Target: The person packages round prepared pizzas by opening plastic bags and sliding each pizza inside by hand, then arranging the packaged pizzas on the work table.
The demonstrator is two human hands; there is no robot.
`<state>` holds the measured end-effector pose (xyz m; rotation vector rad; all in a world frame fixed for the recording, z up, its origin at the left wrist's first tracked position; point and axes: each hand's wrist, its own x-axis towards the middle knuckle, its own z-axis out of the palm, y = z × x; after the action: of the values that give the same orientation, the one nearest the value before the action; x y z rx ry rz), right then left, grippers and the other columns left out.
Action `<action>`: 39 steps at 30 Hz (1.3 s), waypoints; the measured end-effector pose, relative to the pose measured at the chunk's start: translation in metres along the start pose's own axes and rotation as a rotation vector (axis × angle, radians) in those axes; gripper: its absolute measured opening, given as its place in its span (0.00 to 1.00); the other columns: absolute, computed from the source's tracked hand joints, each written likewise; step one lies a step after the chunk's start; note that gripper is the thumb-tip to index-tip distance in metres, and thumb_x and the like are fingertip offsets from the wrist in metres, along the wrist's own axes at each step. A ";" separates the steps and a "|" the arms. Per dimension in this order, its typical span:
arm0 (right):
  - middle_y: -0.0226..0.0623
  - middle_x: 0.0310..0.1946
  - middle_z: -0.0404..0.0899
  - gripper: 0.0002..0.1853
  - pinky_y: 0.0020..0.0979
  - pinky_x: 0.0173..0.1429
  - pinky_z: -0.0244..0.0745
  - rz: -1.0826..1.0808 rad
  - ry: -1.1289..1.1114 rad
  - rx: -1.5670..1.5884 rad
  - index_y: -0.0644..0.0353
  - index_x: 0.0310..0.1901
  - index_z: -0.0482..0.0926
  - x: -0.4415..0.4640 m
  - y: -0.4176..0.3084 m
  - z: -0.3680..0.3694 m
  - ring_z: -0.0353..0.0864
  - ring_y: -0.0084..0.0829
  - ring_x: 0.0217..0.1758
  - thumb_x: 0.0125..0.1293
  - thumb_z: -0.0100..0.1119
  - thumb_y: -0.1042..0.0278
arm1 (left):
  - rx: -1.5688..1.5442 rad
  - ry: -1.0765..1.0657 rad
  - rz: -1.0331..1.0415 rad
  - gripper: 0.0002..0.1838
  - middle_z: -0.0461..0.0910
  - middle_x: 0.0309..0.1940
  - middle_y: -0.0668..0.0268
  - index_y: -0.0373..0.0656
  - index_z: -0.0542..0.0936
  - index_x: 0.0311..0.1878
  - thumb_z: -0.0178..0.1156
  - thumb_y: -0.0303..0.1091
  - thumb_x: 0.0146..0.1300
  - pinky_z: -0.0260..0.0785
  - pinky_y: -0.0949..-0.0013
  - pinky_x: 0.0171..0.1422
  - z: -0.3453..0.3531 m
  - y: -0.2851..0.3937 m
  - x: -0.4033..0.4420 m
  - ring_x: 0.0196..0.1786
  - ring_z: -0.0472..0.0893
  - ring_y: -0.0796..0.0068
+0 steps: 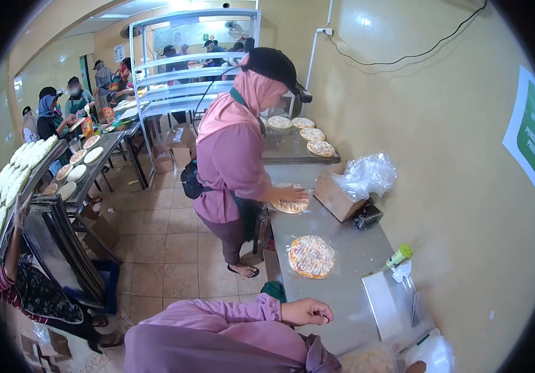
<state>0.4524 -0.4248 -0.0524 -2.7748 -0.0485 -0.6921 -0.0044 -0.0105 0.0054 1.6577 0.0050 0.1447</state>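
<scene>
My left hand (308,312), in a purple sleeve, hovers at the near edge of the steel table (342,298). Its fingers are curled in, and nothing shows in them. Of my right hand (415,367) only a small part appears at the bottom edge; its fingers are hidden. Close to it lie a clear plastic bag with a topped pizza (367,360) inside and a white plastic bundle (430,355). Ahead of my left hand, a pizza (311,256) rests on clear film. A flat white device (384,304) stands to the right.
A co-worker (233,143) in pink presses a hand on another pizza (289,202). Near the wall are a cardboard box (336,193) with plastic wrap, a black object (368,214) and a green-capped container (399,255). Racks (193,71), trays and other people fill the left.
</scene>
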 end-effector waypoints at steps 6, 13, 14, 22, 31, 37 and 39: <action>0.48 0.37 0.74 0.12 0.42 0.44 0.72 -0.046 -0.063 0.025 0.61 0.40 0.70 -0.005 0.022 -0.007 0.75 0.46 0.42 0.53 0.51 0.69 | -0.015 -0.011 -0.006 0.10 0.76 0.33 0.71 0.39 0.74 0.45 0.53 0.31 0.62 0.66 0.77 0.42 0.012 -0.001 -0.002 0.36 0.72 0.85; 0.45 0.35 0.75 0.11 0.39 0.44 0.73 -0.112 -0.118 0.097 0.62 0.39 0.69 0.002 0.014 -0.001 0.76 0.45 0.41 0.52 0.51 0.74 | -0.019 0.008 0.005 0.10 0.76 0.34 0.71 0.40 0.74 0.45 0.54 0.31 0.61 0.66 0.77 0.42 0.014 -0.007 -0.009 0.36 0.73 0.84; 0.45 0.35 0.75 0.11 0.39 0.44 0.73 -0.125 -0.126 0.107 0.62 0.39 0.69 0.004 0.012 0.000 0.76 0.45 0.40 0.52 0.51 0.75 | -0.015 -0.002 -0.001 0.11 0.76 0.35 0.72 0.40 0.74 0.46 0.53 0.32 0.62 0.65 0.78 0.43 0.013 -0.008 -0.010 0.37 0.72 0.85; 0.36 0.30 0.74 0.13 0.21 0.19 0.70 -0.115 -0.624 0.916 0.57 0.34 0.65 -0.078 -0.166 -0.121 0.77 0.26 0.25 0.46 0.42 0.84 | -0.027 0.009 -0.017 0.16 0.74 0.40 0.71 0.41 0.70 0.53 0.54 0.31 0.62 0.64 0.77 0.46 0.005 -0.006 -0.008 0.40 0.71 0.84; 0.40 0.45 0.76 0.18 0.27 0.40 0.76 -0.891 -1.638 1.053 0.66 0.54 0.67 -0.239 -0.232 -0.309 0.80 0.30 0.38 0.61 0.46 0.80 | -0.216 -0.163 0.029 0.46 0.53 0.65 0.56 0.45 0.43 0.67 0.65 0.37 0.53 0.56 0.65 0.63 0.025 -0.002 -0.063 0.63 0.61 0.65; 0.41 0.41 0.78 0.20 0.27 0.36 0.77 -0.622 -1.429 1.346 0.66 0.53 0.68 -0.265 -0.197 -0.312 0.81 0.30 0.34 0.57 0.50 0.81 | -0.240 -0.277 0.003 0.17 0.74 0.46 0.65 0.37 0.75 0.49 0.59 0.36 0.59 0.60 0.71 0.57 0.034 0.019 -0.130 0.51 0.70 0.77; 0.42 0.40 0.79 0.20 0.26 0.35 0.77 -0.551 -1.375 1.373 0.66 0.53 0.68 -0.267 -0.186 -0.309 0.81 0.30 0.33 0.55 0.50 0.83 | -0.339 -0.082 0.010 0.10 0.78 0.38 0.70 0.38 0.78 0.42 0.57 0.34 0.61 0.63 0.75 0.52 0.042 0.033 -0.141 0.44 0.73 0.81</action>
<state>0.0572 -0.3225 0.1331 -1.3291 -1.0583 0.9503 -0.1430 -0.0674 0.0212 1.3239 -0.0861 0.0797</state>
